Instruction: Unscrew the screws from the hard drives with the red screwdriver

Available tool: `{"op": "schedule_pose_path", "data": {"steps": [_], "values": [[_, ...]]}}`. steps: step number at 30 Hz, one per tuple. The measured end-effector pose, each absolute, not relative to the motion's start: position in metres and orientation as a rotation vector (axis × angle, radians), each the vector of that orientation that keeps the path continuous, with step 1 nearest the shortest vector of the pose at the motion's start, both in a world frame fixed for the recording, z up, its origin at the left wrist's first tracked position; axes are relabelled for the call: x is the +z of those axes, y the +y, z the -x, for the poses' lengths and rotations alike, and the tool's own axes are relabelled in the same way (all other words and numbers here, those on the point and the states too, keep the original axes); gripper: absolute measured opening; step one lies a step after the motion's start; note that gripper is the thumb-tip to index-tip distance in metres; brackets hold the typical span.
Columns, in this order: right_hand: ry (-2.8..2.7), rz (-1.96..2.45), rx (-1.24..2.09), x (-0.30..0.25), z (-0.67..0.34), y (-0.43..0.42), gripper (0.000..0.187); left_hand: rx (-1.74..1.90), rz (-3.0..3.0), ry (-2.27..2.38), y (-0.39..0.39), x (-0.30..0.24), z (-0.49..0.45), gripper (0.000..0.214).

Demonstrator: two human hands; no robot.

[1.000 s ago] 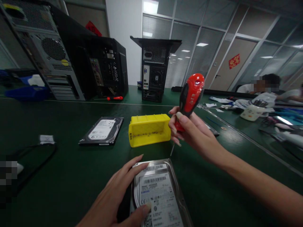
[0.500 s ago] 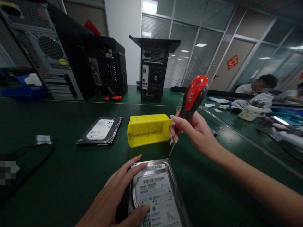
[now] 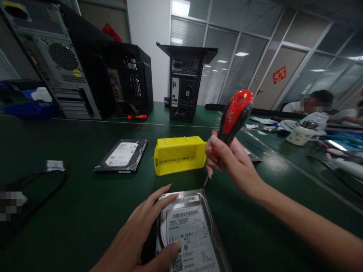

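Note:
A silver hard drive [image 3: 193,219] with a white label lies flat on the green table in front of me. My left hand [image 3: 144,226] holds it on its left side, thumb on the label and fingers stretched over the far left corner. My right hand [image 3: 229,155] is closed around a red and black screwdriver [image 3: 236,113], tilted with its handle up to the right. The shaft points down at the drive's far right corner; whether its tip sits in a screw is too small to tell. Just beyond stands a yellow plastic bin [image 3: 181,155] on its side, facing me.
Another hard drive [image 3: 121,155] lies left of the bin; one more [image 3: 252,155] is partly behind my right hand. Computer cases [image 3: 185,87] stand at the back, with a second screwdriver [image 3: 137,117] nearby. A cable [image 3: 53,189] lies left. A mug [image 3: 300,134] and a person [image 3: 309,102] are right.
The screwdriver handle has tilted slightly to the right and my right fingers have shifted around it. The tip stays at the same corner. My left hand keeps its place on the drive.

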State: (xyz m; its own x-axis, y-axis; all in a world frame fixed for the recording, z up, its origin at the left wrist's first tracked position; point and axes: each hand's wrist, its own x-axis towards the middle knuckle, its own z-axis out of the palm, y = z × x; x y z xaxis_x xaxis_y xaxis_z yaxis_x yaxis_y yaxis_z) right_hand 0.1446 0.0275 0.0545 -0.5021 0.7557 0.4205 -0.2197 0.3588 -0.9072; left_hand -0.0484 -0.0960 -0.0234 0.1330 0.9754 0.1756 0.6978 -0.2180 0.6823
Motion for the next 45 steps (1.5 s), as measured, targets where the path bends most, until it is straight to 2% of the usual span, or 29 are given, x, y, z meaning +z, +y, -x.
{"op": "schedule_pose_path", "data": {"steps": [3, 5, 12, 17, 25, 45], "values": [[-1.642, 0.421, 1.425, 0.055, -0.144, 0.026, 0.042, 0.827, -1.99, 1.602, -0.096, -0.022, 0.049, 0.052], [-1.615, 0.403, 1.464, 0.055, -0.145, 0.025, 0.046, 0.816, -2.003, 1.593, -0.096, -0.021, 0.049, 0.053], [-1.668, 0.462, 1.198, 0.053, -0.15, 0.035, 0.028, 0.813, -2.018, 1.585, -0.096, -0.02, 0.049, 0.053], [-1.63, 0.468, 1.134, 0.052, -0.151, 0.038, 0.021, 0.804, -2.003, 1.581, -0.096, -0.021, 0.051, 0.055], [-1.674, 0.524, 0.98, 0.06, -0.148, 0.026, 0.023, 0.835, -1.999, 1.577, -0.097, -0.022, 0.051, 0.056], [-1.716, 0.538, 0.978, 0.057, -0.149, 0.036, 0.024, 0.825, -1.984, 1.594, -0.098, -0.024, 0.05, 0.054]]}}
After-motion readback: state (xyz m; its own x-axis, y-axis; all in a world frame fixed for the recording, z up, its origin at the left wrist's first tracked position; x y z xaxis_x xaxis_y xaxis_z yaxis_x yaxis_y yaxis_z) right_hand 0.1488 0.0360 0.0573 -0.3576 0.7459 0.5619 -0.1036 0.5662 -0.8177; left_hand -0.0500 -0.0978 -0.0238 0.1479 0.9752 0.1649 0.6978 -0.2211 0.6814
